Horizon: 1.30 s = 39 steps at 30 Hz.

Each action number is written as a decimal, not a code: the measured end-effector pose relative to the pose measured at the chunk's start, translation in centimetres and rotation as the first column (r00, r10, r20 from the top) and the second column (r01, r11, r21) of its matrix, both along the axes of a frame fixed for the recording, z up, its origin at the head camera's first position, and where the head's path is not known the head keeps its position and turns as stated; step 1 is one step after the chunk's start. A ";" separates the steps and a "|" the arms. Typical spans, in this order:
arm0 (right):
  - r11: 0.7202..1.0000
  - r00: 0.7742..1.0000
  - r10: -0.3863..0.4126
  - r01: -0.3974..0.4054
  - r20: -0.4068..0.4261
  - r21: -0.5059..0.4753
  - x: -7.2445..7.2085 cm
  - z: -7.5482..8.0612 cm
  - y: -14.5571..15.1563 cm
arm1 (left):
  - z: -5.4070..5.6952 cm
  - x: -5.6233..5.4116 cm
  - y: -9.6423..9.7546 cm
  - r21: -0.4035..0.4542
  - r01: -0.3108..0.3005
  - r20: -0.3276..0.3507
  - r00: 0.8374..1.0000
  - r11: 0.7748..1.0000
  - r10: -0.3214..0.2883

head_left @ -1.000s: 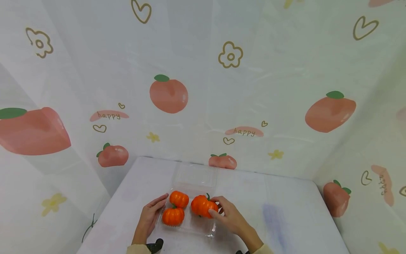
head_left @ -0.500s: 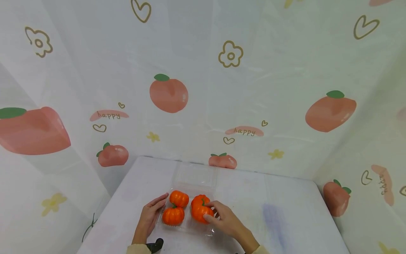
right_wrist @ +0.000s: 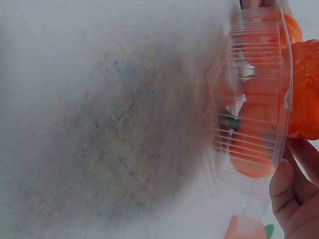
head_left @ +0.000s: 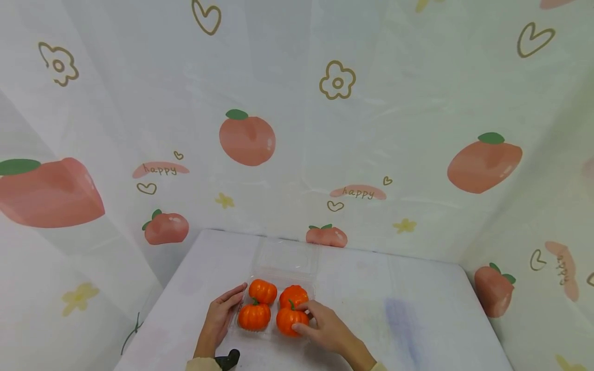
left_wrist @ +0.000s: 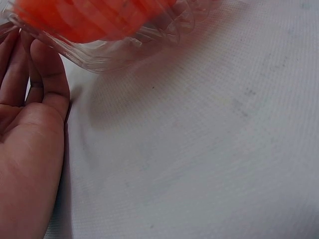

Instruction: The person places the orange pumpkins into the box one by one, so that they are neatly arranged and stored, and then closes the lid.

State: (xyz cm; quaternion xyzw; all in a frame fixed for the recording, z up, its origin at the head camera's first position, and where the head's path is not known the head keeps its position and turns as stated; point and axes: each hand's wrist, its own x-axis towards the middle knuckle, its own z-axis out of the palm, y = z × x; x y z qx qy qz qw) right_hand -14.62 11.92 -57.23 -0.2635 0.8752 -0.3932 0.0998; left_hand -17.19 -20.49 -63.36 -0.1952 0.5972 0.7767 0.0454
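Note:
Small orange pumpkins sit in a clear plastic clamshell box (head_left: 266, 336) whose lid (head_left: 286, 257) lies folded back behind it. On the left side are a back pumpkin (head_left: 263, 290) and a front pumpkin (head_left: 253, 318); another pumpkin (head_left: 293, 294) is at the back right. My right hand (head_left: 325, 327) grips the front-right pumpkin (head_left: 286, 324), thumb in front and fingers near its green stem. In the right wrist view, a pumpkin (right_wrist: 305, 94) rises above the box rim. Along the box's left side rests my left hand (head_left: 219, 315), its fingers extended and fingertips at the wall.
A white cloth-covered table (head_left: 362, 288) lies under the box, with a bluish stain (head_left: 401, 330) to the right. Printed curtains (head_left: 297, 103) stand behind and at both sides. A thin dark cord (head_left: 132, 332) hangs at the left edge.
My right hand has brought its pumpkin toward me and slightly left, from over the back-right pumpkin to the front-right of the box. The left hand has stayed at the box's side.

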 end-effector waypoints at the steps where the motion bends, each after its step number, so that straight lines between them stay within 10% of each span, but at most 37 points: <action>1: 1.000 1.000 0.002 -0.002 -0.007 0.004 0.0 0.0 0.0 | 0.0 0.0 0.0 0.003 -0.001 0.001 1.000 1.000 0.001; 12: 0.998 0.983 0.015 -0.005 -0.182 0.057 0.1 0.1 -0.2 | 0.1 -0.2 -0.1 0.006 0.006 -0.002 1.000 1.000 -0.006; 39: 0.994 0.976 -0.052 0.071 -0.213 0.079 -0.4 0.2 0.5 | -0.1 -0.1 0.0 0.006 -0.003 -0.004 1.000 1.000 0.003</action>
